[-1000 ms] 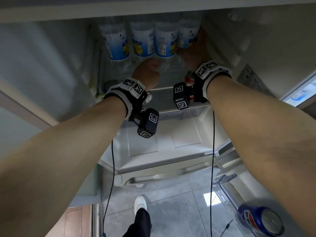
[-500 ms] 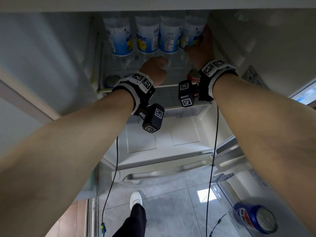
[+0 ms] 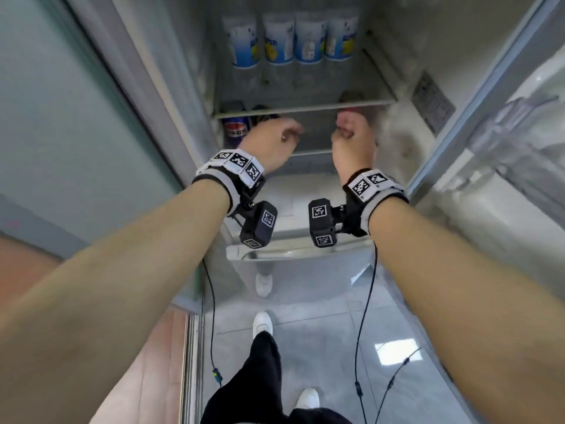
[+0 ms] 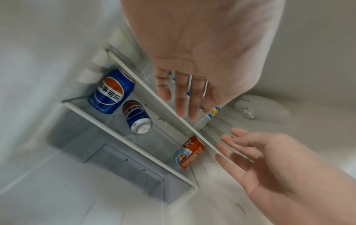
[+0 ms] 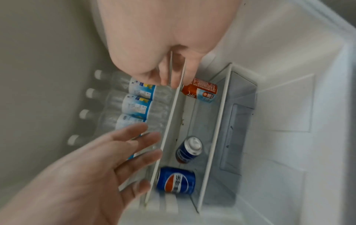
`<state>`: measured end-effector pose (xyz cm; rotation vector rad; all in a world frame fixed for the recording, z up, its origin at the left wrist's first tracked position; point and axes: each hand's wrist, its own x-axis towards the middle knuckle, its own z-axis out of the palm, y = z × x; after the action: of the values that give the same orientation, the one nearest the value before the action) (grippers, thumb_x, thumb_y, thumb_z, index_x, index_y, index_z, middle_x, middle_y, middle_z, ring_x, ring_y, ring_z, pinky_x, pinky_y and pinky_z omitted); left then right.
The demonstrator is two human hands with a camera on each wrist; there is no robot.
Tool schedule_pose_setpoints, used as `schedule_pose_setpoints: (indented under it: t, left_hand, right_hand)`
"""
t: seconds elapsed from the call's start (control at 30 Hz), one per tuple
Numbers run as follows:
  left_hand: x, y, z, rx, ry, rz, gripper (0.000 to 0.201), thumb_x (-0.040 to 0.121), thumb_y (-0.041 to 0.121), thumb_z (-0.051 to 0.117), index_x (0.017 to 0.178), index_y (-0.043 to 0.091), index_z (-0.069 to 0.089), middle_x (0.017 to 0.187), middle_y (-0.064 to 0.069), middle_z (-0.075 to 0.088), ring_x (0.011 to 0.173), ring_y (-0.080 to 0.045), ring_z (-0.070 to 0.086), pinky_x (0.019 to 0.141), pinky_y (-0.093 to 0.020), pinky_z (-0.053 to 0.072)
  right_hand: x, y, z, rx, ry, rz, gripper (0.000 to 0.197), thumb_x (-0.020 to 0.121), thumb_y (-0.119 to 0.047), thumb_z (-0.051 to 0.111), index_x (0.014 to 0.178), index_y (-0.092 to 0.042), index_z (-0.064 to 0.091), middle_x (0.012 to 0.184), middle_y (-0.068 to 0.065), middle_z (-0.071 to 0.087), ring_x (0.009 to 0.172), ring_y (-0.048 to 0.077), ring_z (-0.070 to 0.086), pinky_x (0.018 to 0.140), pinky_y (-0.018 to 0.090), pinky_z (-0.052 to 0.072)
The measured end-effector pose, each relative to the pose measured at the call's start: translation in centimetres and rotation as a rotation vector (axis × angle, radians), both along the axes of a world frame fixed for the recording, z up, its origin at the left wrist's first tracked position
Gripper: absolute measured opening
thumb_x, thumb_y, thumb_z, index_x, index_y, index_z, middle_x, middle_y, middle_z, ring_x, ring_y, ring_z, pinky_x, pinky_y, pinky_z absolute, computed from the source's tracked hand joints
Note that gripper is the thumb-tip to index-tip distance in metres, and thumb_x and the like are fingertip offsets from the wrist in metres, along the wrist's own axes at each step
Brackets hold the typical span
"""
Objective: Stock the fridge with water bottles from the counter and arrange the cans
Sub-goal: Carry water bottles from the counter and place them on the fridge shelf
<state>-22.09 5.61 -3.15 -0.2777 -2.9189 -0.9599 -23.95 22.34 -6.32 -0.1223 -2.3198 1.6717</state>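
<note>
Several water bottles (image 3: 293, 41) with blue-and-white labels stand in a row on the upper glass shelf (image 3: 305, 107). On the shelf below, two blue cola cans (image 4: 111, 91) (image 4: 137, 117) sit at the left and an orange can (image 4: 189, 152) at the right. My left hand (image 3: 275, 139) hovers in front of the blue cans with relaxed fingers, holding nothing. My right hand (image 3: 351, 136) hovers in front of the orange can (image 5: 200, 90), also empty. The right wrist view shows the bottles (image 5: 138, 105) and blue cans (image 5: 176, 180) past both hands.
A clear drawer (image 4: 119, 164) sits under the can shelf. The fridge door (image 3: 504, 133) stands open at the right, with clear bins. A wall panel (image 3: 76, 117) bounds the left side. My feet stand on grey floor tiles (image 3: 305, 347).
Both hands have come down and back from the bottle row to the can shelf. The right hand let go of the rightmost bottle. The head view has tilted.
</note>
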Motion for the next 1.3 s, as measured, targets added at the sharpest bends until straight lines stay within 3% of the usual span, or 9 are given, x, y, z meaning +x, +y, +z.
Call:
schedule_pose_setpoints:
  t: [0.1, 0.27, 0.4, 0.53, 0.63, 0.8, 0.93, 1.1, 1.3]
  left_hand:
    - [5.3, 0.1, -0.2, -0.021, 0.045, 0.047, 0.035, 0.089, 0.032, 0.043, 0.113, 0.030, 0.067, 0.110, 0.008, 0.072, 0.102, -0.016, 0.066, 0.094, -0.039, 0.053]
    - [13.2, 1.1, 0.4, -0.006, 0.097, 0.000, 0.031, 0.087, 0.031, 0.044, 0.108, 0.033, 0.067, 0.097, 0.016, 0.071, 0.093, -0.010, 0.066, 0.089, -0.039, 0.054]
    - [17.6, 3.6, -0.1, -0.060, 0.083, -0.130, 0.029, 0.092, 0.025, 0.045, 0.111, 0.031, 0.065, 0.095, 0.020, 0.068, 0.088, -0.006, 0.061, 0.090, -0.036, 0.053]
    - [21.0, 7.3, -2.7, -0.072, 0.020, -0.298, 0.029, 0.093, 0.026, 0.045, 0.115, 0.030, 0.064, 0.104, 0.014, 0.071, 0.094, -0.012, 0.064, 0.090, -0.036, 0.052]
    - [23.7, 10.2, -5.6, -0.053, -0.020, -0.388, 0.031, 0.091, 0.030, 0.045, 0.115, 0.030, 0.064, 0.103, 0.013, 0.072, 0.094, -0.013, 0.066, 0.087, -0.036, 0.053]
    - [30.2, 16.4, -9.7, -0.045, -0.130, -0.594, 0.039, 0.084, 0.044, 0.038, 0.113, 0.036, 0.062, 0.101, 0.008, 0.072, 0.092, -0.019, 0.066, 0.085, -0.041, 0.054]
    - [34.9, 22.4, -10.1, -0.058, -0.162, -0.702, 0.028, 0.093, 0.034, 0.044, 0.114, 0.034, 0.063, 0.103, 0.012, 0.072, 0.090, -0.012, 0.066, 0.087, -0.035, 0.053]
    - [40.3, 31.2, -10.7, 0.035, -0.202, -0.841, 0.024, 0.094, 0.025, 0.050, 0.111, 0.029, 0.065, 0.096, 0.014, 0.072, 0.083, -0.005, 0.066, 0.082, -0.036, 0.057]
    - [45.4, 43.1, -11.8, -0.049, -0.187, -0.851, 0.027, 0.088, 0.034, 0.047, 0.107, 0.033, 0.066, 0.092, 0.017, 0.071, 0.081, -0.006, 0.067, 0.079, -0.036, 0.057]
  right_hand:
    - [5.6, 0.0, 0.0, -0.056, 0.033, 0.100, 0.034, 0.089, 0.007, 0.051, 0.120, -0.005, 0.062, 0.114, 0.000, 0.063, 0.098, 0.007, 0.059, 0.083, 0.004, 0.044]
    - [15.9, 1.6, 0.2, -0.038, 0.050, 0.151, 0.036, 0.088, 0.009, 0.049, 0.116, -0.008, 0.063, 0.112, 0.000, 0.064, 0.094, 0.007, 0.059, 0.083, 0.003, 0.043]
    - [22.5, 4.5, -1.1, -0.097, -0.019, 0.044, 0.032, 0.090, 0.003, 0.051, 0.109, -0.020, 0.062, 0.112, -0.004, 0.065, 0.099, 0.012, 0.064, 0.088, 0.017, 0.050]
    - [28.6, 8.3, -2.2, -0.036, -0.076, -0.127, 0.023, 0.092, -0.003, 0.058, 0.102, -0.023, 0.062, 0.102, -0.011, 0.064, 0.096, 0.003, 0.060, 0.083, 0.012, 0.044]
    - [34.0, 10.9, -3.2, -0.015, -0.115, -0.222, 0.021, 0.092, -0.002, 0.058, 0.106, -0.014, 0.066, 0.105, -0.007, 0.066, 0.098, 0.003, 0.060, 0.089, 0.012, 0.045]
    - [43.0, 14.6, -5.0, 0.079, -0.203, -0.301, 0.024, 0.090, -0.001, 0.054, 0.109, -0.008, 0.066, 0.109, -0.001, 0.068, 0.100, 0.009, 0.063, 0.090, 0.017, 0.050]
    - [49.6, 19.0, -5.4, 0.113, -0.238, -0.421, 0.026, 0.089, -0.001, 0.054, 0.106, -0.011, 0.070, 0.102, -0.005, 0.070, 0.092, 0.010, 0.066, 0.078, 0.010, 0.049]
    - [55.6, 26.5, -6.2, 0.051, -0.238, -0.540, 0.027, 0.085, -0.001, 0.051, 0.101, -0.016, 0.068, 0.086, -0.010, 0.069, 0.084, 0.011, 0.070, 0.082, 0.025, 0.055]
    - [60.9, 38.1, -8.9, -0.058, -0.233, -0.625, 0.028, 0.086, 0.001, 0.048, 0.096, -0.017, 0.067, 0.081, -0.007, 0.069, 0.077, 0.021, 0.071, 0.082, 0.040, 0.058]
